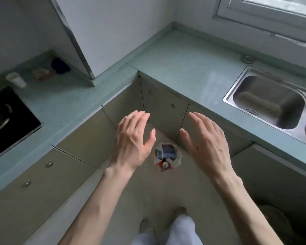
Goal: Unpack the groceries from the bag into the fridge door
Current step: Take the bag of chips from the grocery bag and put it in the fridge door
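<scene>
Both hands, left hand (pixel 132 138) and right hand (pixel 207 142), hang empty with fingers straight above the white plastic grocery bag (pixel 167 157) on the floor by the cabinet corner, still full of packets, so unpacking looks barely begun, with no fridge in view.

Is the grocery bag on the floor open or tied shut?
Open. The bag gapes at the top, showing packages and a bottle cap inside.
</scene>
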A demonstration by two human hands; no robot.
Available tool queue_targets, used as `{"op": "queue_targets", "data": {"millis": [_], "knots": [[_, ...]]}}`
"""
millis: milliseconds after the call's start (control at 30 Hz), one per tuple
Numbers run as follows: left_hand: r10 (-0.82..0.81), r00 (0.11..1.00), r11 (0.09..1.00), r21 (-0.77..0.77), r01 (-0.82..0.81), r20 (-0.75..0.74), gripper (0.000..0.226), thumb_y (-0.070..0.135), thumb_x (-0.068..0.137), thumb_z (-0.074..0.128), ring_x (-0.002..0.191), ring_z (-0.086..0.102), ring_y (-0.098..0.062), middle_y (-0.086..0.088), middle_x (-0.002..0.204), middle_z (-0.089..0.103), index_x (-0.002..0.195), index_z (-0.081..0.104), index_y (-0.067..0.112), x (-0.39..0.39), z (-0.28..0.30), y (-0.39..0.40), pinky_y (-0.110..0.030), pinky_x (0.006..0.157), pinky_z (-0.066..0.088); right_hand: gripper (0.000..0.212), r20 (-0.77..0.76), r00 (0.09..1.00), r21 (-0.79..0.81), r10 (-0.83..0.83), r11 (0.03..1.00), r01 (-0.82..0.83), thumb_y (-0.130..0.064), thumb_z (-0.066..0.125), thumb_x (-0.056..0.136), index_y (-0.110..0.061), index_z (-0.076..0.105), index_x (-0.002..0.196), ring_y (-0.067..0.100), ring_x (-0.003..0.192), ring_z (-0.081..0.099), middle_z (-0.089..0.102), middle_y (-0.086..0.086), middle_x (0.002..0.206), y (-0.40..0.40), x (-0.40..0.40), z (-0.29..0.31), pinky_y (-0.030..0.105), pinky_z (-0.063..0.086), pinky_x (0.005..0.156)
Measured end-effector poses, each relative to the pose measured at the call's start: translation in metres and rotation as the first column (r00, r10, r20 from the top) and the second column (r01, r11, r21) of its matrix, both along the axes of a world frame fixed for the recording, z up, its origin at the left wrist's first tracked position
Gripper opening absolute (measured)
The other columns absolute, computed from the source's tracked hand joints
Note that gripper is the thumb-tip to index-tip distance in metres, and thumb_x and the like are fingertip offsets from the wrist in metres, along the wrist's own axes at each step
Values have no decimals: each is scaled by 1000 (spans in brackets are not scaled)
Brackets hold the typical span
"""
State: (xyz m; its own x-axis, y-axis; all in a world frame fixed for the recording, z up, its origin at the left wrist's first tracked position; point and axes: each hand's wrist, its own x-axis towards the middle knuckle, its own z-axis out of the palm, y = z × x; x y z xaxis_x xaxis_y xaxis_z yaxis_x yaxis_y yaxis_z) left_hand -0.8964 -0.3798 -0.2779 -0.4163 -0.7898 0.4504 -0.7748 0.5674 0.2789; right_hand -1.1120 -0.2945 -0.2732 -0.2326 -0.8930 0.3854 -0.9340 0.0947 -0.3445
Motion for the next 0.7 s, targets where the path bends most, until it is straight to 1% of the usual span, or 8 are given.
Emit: {"op": "queue_targets", "data": {"millis": [133, 233, 400, 533, 700], "knots": [[-36, 999, 996, 82, 34, 19, 48, 36, 99, 54, 135, 55, -29, -9, 139, 64, 136, 62, 7, -6, -53, -6, -44, 115, 42, 54, 22, 1000, 90, -11, 996, 9, -44, 59, 102, -14, 54, 147, 26, 136, 55, 58, 3, 148, -3, 0, -48, 38, 41, 114], [-69, 998, 990, 120, 68, 3, 47, 34, 99, 54, 135, 56, -29, -9, 139, 64, 136, 62, 7, -15, -91, -9, -43, 114, 43, 55, 54, 999, 122, -4, 993, -3, -42, 63, 100, -15, 54, 148, 24, 136, 54, 57, 1, 149, -9, -2, -87, 37, 41, 114], [-105, 994, 984, 142, 106, -15, 45, 29, 97, 57, 136, 55, -28, -8, 139, 64, 136, 63, 6, -24, -160, -19, -41, 115, 42, 55, 64, 998, 114, -14, 993, 7, -35, 67, 99, -14, 53, 148, 23, 138, 53, 55, 1, 151, -21, -3, -165, 44, 42, 115], [-132, 991, 973, 187, 135, -26, 46, 28, 98, 57, 137, 55, -27, -9, 140, 63, 137, 62, 5, -30, -231, -28, -41, 116, 41, 58, 85, 996, 135, -24, 991, 12, -34, 68, 98, -12, 52, 149, 23, 142, 51, 54, 2, 153, -29, -5, -239, 45, 42, 115], [-139, 990, 954, 264, 143, -35, 46, 28, 98, 57, 137, 54, -25, -7, 140, 63, 139, 61, 6, -42, -330, -37, -39, 116, 41, 56, 88, 995, 171, -41, 985, 25, -39, 61, 100, -12, 53, 148, 22, 141, 52, 55, 3, 152, -35, -12, -336, 41, 42, 116]]}}
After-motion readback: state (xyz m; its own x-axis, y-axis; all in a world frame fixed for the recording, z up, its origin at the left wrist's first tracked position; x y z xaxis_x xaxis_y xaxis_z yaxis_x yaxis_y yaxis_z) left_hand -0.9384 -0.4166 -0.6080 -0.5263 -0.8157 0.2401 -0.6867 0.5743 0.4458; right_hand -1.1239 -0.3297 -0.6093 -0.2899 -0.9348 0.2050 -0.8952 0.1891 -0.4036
